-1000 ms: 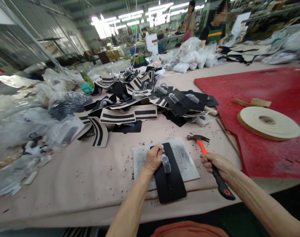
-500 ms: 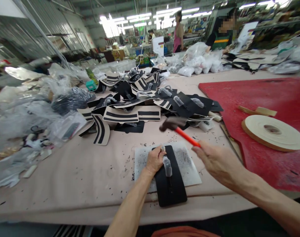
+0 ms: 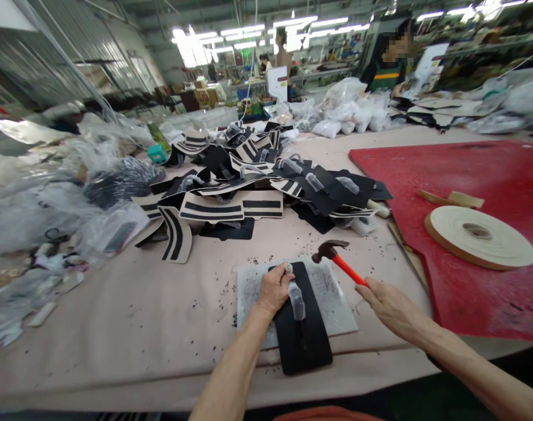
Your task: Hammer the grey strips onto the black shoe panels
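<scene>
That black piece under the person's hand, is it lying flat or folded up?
Flat. The black piece lies spread on the white mat, pinned by the left hand; the right hand holds the hammer beside it.

panel [image 3: 303, 339] on pad [image 3: 332, 295] | pile [image 3: 253, 181] behind | tape roll [image 3: 479, 237] on mat [image 3: 468, 169], right

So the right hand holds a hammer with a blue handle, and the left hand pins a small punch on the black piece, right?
Not quite: the head view shows the hammer in the right hand has an orange handle, not blue. The rest stands: the left hand pins a small punch on the black piece.
</scene>
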Available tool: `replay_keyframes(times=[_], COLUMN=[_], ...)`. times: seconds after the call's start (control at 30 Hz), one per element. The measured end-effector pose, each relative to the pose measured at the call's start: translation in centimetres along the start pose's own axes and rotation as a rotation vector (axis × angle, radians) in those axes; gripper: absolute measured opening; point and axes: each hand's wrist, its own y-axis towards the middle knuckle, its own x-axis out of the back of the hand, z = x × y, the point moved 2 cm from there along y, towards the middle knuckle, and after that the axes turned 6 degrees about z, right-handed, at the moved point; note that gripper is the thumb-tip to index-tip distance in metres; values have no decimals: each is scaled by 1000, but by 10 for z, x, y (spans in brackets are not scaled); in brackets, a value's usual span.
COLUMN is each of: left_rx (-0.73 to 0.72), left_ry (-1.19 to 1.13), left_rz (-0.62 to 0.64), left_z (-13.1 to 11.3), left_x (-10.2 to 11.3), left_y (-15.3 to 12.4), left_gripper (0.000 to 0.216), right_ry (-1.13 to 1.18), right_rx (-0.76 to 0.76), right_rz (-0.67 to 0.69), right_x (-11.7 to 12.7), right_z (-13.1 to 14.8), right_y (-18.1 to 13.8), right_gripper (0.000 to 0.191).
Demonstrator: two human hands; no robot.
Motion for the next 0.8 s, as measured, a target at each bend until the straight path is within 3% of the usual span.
replay_keyframes(times=[0.1,0.17,0.23,0.3,0.37,0.43,0.5,0.6,0.7,0.8], left_rx=[2,0,1,6,17,56,138,321,494,554], left_ry=[-20,-22,-17,-10,-20,-57,-118,-328,-598,-466], left_rz=[5,3,-3,-13,-27,-55,-105,-258,-522,-542], left_z=[0,1,0,0,1,3,8,14,18,20], left_x=[1,1,1,1,2,3,4,9,21,35], left_y=[0,1,0,-1,-2,-1,2,10,5,-16], left_gripper=[10,9,9,11,14,16,20,29,36,36], right_ry=[-69,-191,-192,-37,152,264,321,309,304,436], right_rx=[-170,-204,-72,179,428,570,604,665,671,448], right_rz=[-50,-196,-376,-445,-331,-225,-218,-250,-344,-585], right_x=[-19,-29,-37,-47,-61,-76,-88,-99,-94,-59], right_z=[-37,-39,-15,27,73,108,126,129,118,103], right_y=[7,11,12,13,17,24,32,37,39,51], right_gripper=[34,29,31,38,49,55,52,41,37,35])
